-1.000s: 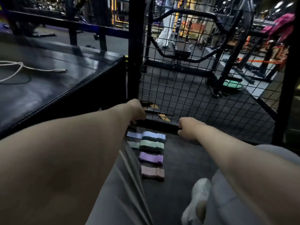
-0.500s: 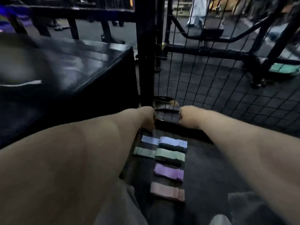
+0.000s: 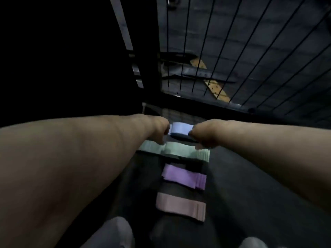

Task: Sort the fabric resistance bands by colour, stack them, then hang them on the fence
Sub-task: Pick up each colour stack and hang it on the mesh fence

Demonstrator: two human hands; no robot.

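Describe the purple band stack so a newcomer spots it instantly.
Start at the wire fence; four band stacks run in a column down the view from it. Counting from the blue stack nearest the fence, the purple stack is third, between the mint-green stack and the pink stack: the only purple one.

Nothing readable is showing in this view. The blue bands [image 3: 180, 128], green bands [image 3: 186, 153], purple bands [image 3: 180, 176] and pink bands [image 3: 177, 205] are showing only plain fabric, with no legible label or brand. The yellow strips [image 3: 217, 90] lying beyond the fence [image 3: 250, 51] are appearing too blurred for any marking to be made out.
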